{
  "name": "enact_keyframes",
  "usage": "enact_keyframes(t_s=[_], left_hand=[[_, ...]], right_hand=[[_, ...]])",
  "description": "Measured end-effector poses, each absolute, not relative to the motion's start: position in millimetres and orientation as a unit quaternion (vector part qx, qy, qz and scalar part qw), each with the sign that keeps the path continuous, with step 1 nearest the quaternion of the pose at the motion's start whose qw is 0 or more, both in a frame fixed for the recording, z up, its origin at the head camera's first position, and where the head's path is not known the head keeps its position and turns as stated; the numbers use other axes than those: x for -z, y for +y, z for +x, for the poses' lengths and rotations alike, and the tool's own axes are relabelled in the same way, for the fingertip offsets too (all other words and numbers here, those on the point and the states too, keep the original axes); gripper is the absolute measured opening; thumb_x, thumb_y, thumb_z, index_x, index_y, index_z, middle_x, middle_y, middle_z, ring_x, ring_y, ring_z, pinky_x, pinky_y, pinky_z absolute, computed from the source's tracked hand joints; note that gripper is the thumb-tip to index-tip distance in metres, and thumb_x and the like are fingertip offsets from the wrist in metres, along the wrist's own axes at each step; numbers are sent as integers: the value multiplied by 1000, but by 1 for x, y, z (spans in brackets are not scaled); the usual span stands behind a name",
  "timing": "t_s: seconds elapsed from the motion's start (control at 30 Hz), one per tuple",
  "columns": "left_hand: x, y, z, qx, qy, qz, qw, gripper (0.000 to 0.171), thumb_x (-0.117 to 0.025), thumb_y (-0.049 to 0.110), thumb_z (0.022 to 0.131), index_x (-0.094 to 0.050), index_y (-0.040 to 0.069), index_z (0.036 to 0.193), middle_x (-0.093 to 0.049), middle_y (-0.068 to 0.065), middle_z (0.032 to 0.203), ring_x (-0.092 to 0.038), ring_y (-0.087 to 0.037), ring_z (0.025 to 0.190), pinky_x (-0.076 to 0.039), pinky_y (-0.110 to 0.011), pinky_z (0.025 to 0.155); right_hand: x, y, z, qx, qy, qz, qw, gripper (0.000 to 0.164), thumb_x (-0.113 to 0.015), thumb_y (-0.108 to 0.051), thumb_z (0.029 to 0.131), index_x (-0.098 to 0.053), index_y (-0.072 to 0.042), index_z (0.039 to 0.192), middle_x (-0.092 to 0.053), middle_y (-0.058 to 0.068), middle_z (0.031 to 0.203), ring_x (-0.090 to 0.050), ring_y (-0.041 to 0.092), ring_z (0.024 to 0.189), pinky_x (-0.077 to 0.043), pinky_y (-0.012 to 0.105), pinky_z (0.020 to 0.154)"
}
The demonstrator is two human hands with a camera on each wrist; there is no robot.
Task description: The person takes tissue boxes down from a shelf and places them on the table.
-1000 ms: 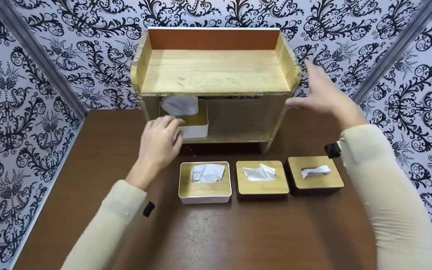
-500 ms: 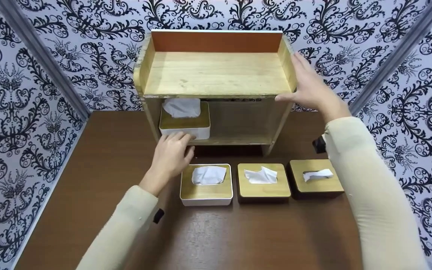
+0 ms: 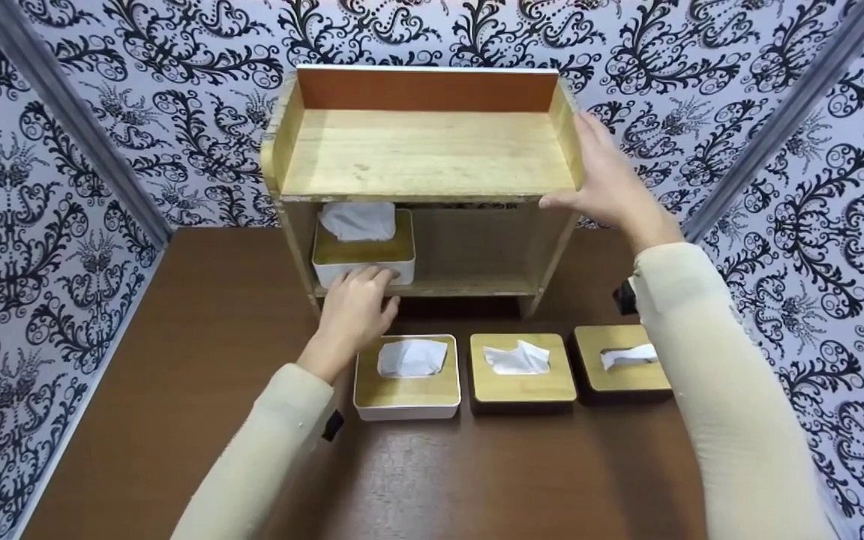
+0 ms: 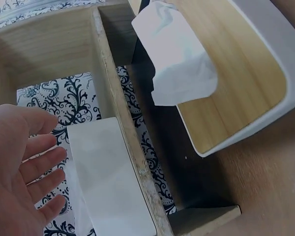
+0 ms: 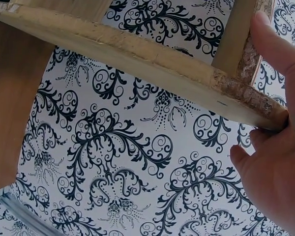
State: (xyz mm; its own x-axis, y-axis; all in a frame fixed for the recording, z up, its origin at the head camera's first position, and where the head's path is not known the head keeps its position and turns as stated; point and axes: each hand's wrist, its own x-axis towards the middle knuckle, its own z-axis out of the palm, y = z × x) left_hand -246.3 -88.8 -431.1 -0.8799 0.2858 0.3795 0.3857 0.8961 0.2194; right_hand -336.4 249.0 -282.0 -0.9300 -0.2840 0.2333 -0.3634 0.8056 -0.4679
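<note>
A wooden shelf unit (image 3: 432, 154) stands at the back of the table. On its lower left shelf sits a white tissue box (image 3: 363, 253) with a wooden lid and a tissue sticking up. My left hand (image 3: 357, 311) is at the front of that box, its fingers loosely bent. In the left wrist view the fingers (image 4: 45, 164) are spread beside the box's white front (image 4: 110, 177); contact cannot be made out. My right hand (image 3: 612, 186) grips the shelf's right side panel (image 5: 152, 61), with the thumb (image 5: 273, 46) at the front edge and the fingers on the outer face.
In front of the shelf a white tissue box (image 3: 406, 390) with a wooden lid, a dark one (image 3: 523, 386) and another dark one (image 3: 619, 379) stand in a row on the brown table (image 3: 432, 480). Patterned walls (image 3: 34, 187) enclose the table.
My right hand has come in from the right and taken hold of the shelf's side panel. My left hand has moved down and slightly right along the boxed shelf's front. The tissue boxes stay put.
</note>
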Motion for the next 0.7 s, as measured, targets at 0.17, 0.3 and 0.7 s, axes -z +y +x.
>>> enact_keyframes(t_s=[0.17,0.3,0.7], left_hand=[[427,-81,-258,146,-965,-167,144,36,-67,23,88,-64,10,122,-68,-9,123,-57,-30,123,-45,-50,106],[422,-76,-267,144,-970,-155,116,40,-66,26,89,-62,11,125,-66,-9,126,-56,-31,125,-43,-51,107],[408,-66,-292,125,-981,-140,50,56,-67,39,88,-55,8,134,-52,-15,144,-38,-33,142,-33,-52,115]], right_hand=[[281,249,-335,-225,-958,164,77,125,-84,-42,71,2,-18,158,0,3,166,-10,31,152,-7,56,124],[279,248,-335,-184,-967,160,73,122,-78,-52,75,4,-15,157,2,4,165,-1,28,154,4,55,124],[278,247,-337,-147,-974,157,70,124,-70,-65,75,4,-10,157,1,9,165,-2,31,153,9,52,123]])
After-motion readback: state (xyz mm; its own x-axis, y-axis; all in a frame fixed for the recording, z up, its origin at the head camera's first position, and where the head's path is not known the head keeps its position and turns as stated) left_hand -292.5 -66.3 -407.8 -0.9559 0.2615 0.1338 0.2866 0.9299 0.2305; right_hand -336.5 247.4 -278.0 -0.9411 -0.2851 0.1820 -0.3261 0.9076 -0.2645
